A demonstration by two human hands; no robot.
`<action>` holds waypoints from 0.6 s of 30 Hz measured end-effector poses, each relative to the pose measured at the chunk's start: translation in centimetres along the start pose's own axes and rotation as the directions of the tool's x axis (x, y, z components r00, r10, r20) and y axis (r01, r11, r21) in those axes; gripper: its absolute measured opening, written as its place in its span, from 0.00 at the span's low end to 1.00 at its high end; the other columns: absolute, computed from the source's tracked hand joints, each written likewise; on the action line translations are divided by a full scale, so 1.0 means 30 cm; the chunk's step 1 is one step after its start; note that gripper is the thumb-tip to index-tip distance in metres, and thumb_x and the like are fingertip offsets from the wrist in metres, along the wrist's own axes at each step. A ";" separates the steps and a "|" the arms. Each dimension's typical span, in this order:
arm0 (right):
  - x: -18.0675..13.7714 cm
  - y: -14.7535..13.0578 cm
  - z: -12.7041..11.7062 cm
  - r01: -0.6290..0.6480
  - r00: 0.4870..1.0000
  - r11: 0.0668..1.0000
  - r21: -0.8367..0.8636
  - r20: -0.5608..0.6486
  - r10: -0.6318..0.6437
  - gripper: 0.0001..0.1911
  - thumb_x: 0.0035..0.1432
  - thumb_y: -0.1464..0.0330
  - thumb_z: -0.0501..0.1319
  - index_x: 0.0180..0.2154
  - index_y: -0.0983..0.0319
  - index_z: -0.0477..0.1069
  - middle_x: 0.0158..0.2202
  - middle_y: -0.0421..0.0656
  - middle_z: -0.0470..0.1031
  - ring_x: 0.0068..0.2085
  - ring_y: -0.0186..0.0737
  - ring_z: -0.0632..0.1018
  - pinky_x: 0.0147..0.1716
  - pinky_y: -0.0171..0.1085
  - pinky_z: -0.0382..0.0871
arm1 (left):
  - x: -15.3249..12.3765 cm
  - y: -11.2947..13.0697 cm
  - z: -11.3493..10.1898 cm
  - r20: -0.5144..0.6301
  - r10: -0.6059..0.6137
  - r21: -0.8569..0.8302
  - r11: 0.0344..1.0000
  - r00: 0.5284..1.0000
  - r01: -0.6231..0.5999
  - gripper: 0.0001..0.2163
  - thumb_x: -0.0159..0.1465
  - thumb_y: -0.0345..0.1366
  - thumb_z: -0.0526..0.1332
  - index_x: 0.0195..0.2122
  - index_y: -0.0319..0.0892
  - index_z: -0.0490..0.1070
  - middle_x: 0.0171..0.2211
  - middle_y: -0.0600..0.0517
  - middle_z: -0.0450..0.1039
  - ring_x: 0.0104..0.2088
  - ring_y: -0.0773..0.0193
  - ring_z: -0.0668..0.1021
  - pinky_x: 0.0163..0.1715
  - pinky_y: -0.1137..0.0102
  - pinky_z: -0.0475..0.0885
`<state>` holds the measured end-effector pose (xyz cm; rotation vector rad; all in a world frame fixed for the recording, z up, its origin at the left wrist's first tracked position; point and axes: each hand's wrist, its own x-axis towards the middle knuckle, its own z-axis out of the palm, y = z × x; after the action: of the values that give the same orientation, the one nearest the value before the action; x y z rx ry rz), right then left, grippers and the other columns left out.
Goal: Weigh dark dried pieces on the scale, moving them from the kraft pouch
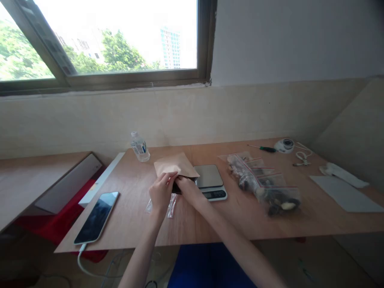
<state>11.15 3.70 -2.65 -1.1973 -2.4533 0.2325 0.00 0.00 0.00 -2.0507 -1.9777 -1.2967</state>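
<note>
A brown kraft paper bag (177, 163) is held over the table, its dark opening facing me. My left hand (160, 191) pinches the upper edge of the bag's mouth, fingers closed. My right hand (186, 187) reaches into the opening; its fingers are hidden inside, so I cannot see whether they grip anything. Just right of the bag stands a white kitchen scale (208, 176) with a grey plate, partly covered by the bag and my right hand. Clear plastic wrapping (172, 206) lies on the table below my hands.
Several zip bags (264, 186) with dark and pale contents lie right of the scale. A water bottle (140, 148) stands at the back; a phone (97, 218) on a cable lies left. Farther right are a screwdriver (267, 149), a dome camera (284, 146) and a white sheet (346, 195).
</note>
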 end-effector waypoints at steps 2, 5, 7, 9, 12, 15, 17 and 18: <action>-0.028 -0.004 -0.020 0.071 0.996 0.997 0.007 -0.052 -0.071 0.16 0.58 0.81 0.50 0.47 0.69 0.69 0.47 0.51 0.73 0.47 0.41 0.75 0.47 0.36 0.70 | 0.003 -0.002 0.000 0.007 0.000 -0.013 1.000 1.000 0.000 0.08 0.62 0.38 0.57 0.37 0.50 0.76 0.34 0.56 0.76 0.30 0.70 0.76 0.27 0.77 0.62; -0.062 0.009 -0.031 0.176 0.971 0.984 0.035 -0.173 -0.167 0.15 0.60 0.78 0.51 0.47 0.66 0.69 0.49 0.49 0.71 0.50 0.40 0.72 0.51 0.38 0.67 | 0.006 -0.002 -0.003 0.014 -0.003 -0.021 1.000 1.000 0.003 0.08 0.62 0.39 0.57 0.37 0.49 0.76 0.34 0.56 0.76 0.29 0.70 0.76 0.27 0.77 0.63; -0.079 0.026 -0.029 0.228 0.947 0.972 0.055 -0.247 -0.208 0.15 0.61 0.76 0.50 0.47 0.64 0.69 0.50 0.46 0.70 0.51 0.38 0.71 0.52 0.38 0.67 | 0.008 0.001 -0.006 0.025 -0.005 -0.026 1.000 1.000 0.005 0.08 0.62 0.39 0.57 0.37 0.49 0.76 0.34 0.56 0.76 0.29 0.70 0.76 0.27 0.77 0.63; -0.096 0.045 -0.026 0.276 0.920 0.959 0.069 -0.308 -0.243 0.16 0.62 0.75 0.48 0.49 0.63 0.68 0.51 0.46 0.69 0.53 0.37 0.70 0.54 0.38 0.65 | 0.010 0.004 -0.008 0.036 -0.008 -0.033 0.999 0.999 0.009 0.08 0.62 0.39 0.57 0.37 0.49 0.75 0.34 0.56 0.76 0.29 0.70 0.76 0.28 0.77 0.63; -0.132 0.074 -0.024 0.304 0.896 0.949 0.083 -0.364 -0.255 0.18 0.64 0.74 0.46 0.52 0.62 0.65 0.54 0.46 0.67 0.56 0.36 0.67 0.57 0.40 0.63 | 0.014 0.008 -0.008 0.039 -0.022 -0.042 0.999 0.999 0.024 0.08 0.62 0.39 0.56 0.37 0.49 0.75 0.35 0.56 0.77 0.29 0.70 0.76 0.28 0.77 0.64; -0.187 0.098 -0.018 0.281 0.886 0.953 0.116 -0.414 -0.210 0.20 0.64 0.74 0.44 0.53 0.59 0.65 0.55 0.45 0.66 0.57 0.36 0.66 0.57 0.41 0.63 | 0.021 0.010 -0.006 0.036 -0.033 -0.049 0.998 0.999 0.035 0.08 0.62 0.39 0.56 0.36 0.48 0.75 0.35 0.55 0.77 0.28 0.70 0.76 0.27 0.77 0.64; -0.227 0.113 -0.011 0.238 0.864 0.957 0.166 -0.486 -0.131 0.19 0.63 0.74 0.45 0.52 0.57 0.66 0.54 0.44 0.67 0.56 0.36 0.68 0.56 0.41 0.64 | 0.026 0.009 -0.004 0.035 -0.034 -0.053 0.998 0.999 0.036 0.09 0.62 0.40 0.56 0.37 0.48 0.75 0.35 0.55 0.77 0.28 0.69 0.76 0.27 0.77 0.63; -0.244 0.122 -0.009 0.207 0.841 0.958 0.196 -0.536 -0.072 0.19 0.63 0.74 0.46 0.51 0.57 0.67 0.53 0.43 0.68 0.55 0.36 0.69 0.55 0.40 0.65 | 0.028 0.008 -0.004 0.032 -0.037 -0.054 0.998 0.999 0.039 0.09 0.62 0.40 0.56 0.37 0.48 0.75 0.35 0.55 0.77 0.28 0.69 0.76 0.27 0.76 0.63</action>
<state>17.95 0.21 -5.61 -0.8285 -1.9488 0.1384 0.01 0.59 0.67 -2.0790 -2.0259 -1.3487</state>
